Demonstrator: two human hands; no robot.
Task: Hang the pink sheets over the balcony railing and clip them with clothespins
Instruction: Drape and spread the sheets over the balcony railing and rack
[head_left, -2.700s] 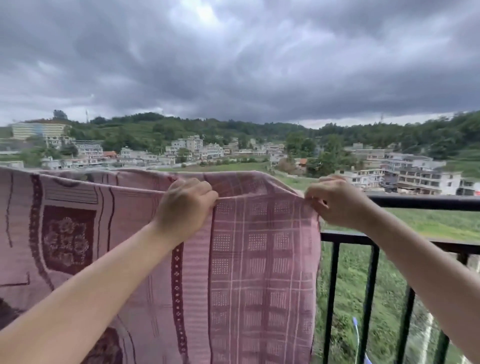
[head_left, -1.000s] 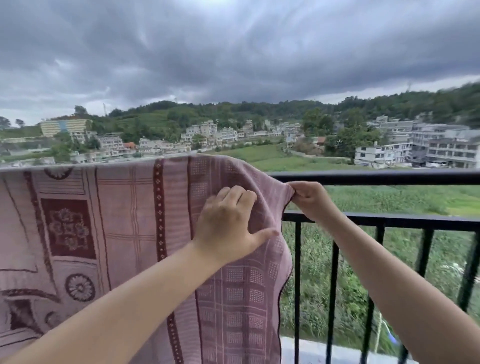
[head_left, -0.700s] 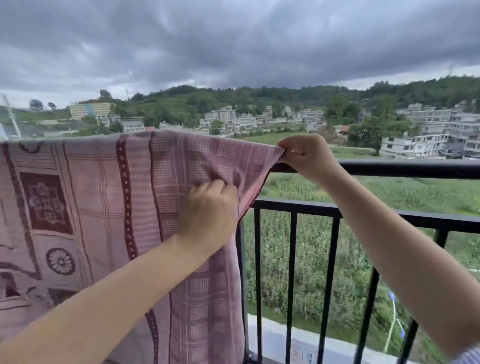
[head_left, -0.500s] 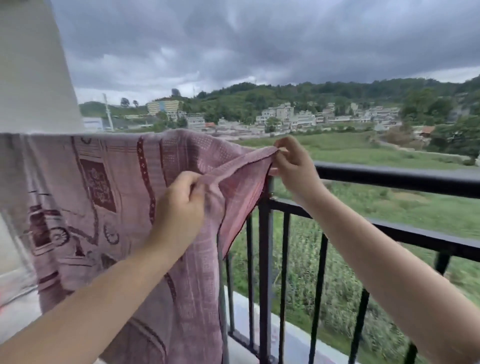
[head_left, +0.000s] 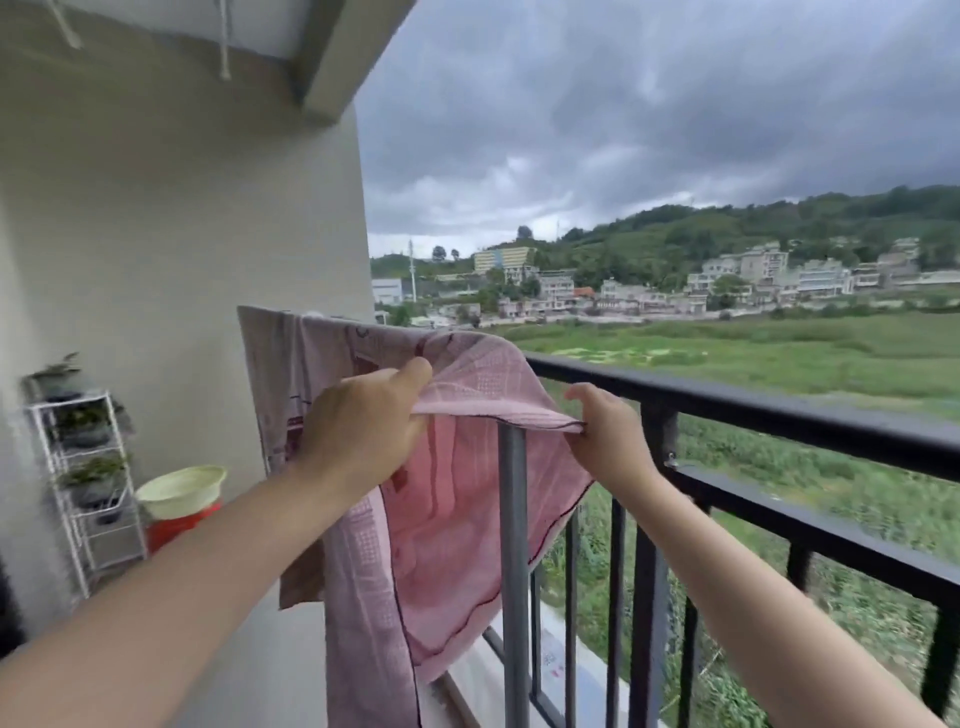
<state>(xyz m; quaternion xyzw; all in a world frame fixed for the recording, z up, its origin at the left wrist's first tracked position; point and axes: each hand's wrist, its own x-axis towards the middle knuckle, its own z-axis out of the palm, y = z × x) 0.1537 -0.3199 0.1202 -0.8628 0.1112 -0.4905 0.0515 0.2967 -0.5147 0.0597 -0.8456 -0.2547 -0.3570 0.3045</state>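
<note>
The location was a residential apartment balcony on an upper floor. Indicators: a black metal railing (head_left: 779, 415) overlooking fields and town buildings (head_left: 753, 280), a plain rendered wall (head_left: 182, 208), a white plant rack (head_left: 85, 483), and stacked plastic basins (head_left: 179, 499).

Sheet (head_left: 467, 499) edge now lifted off railing (head_left: 727, 410)

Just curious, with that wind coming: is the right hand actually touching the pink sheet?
Touching. The head view shows the right hand pinching the pink sheet at its dark-trimmed corner, with no gap.
</note>
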